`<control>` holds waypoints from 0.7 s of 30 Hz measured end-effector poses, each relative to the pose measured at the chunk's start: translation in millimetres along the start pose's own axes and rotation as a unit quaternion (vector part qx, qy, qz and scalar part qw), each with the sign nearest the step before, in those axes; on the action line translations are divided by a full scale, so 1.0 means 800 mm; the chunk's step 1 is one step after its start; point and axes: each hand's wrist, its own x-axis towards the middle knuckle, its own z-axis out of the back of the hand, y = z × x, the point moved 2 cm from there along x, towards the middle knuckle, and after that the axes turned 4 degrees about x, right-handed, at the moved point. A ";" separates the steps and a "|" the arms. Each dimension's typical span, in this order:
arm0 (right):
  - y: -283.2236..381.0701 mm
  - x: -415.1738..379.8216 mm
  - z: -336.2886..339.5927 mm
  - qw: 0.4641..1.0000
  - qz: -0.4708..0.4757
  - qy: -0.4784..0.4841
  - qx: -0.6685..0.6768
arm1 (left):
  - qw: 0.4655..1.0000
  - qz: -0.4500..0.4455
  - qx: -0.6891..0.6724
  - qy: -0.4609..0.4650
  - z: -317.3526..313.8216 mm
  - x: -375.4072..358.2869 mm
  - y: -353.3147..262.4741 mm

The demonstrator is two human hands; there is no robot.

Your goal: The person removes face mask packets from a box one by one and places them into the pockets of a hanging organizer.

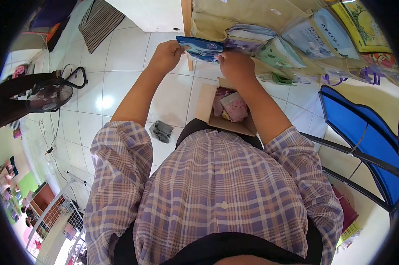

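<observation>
A dark blue sheet mask packet (201, 47) is stretched between my two hands at the top middle of the head view. My left hand (167, 55) pinches its left end, thumb on the face. At the other end, my right hand (237, 66) has its fingers closed on the packet's lower right edge. Just beyond and to the right hangs a beige pocket organizer (210, 26). Its clear pockets hold purple-and-white packets (248, 37), a green-and-white packet (279, 54), a pale blue sheet mask packet (316, 36) and a yellow packet (363, 26).
Below my right forearm, an open cardboard box (205, 102) holds pink packets (235, 107). A grey cloth (161, 131) lies on the white tile floor (124, 90). A fan (49, 95) stands left; a blue panel (358, 117) with black bars is right.
</observation>
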 end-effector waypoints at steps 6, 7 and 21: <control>-0.007 0.020 -0.007 0.992 0.062 0.043 0.099 | 0.999 0.018 -0.019 -0.020 0.007 0.000 0.011; -0.005 0.018 -0.005 0.992 0.062 0.045 0.099 | 0.998 0.038 -0.040 -0.021 0.009 -0.001 0.013; -0.003 0.017 -0.020 0.988 0.123 0.042 0.082 | 0.997 0.047 -0.051 -0.023 0.011 -0.001 0.006</control>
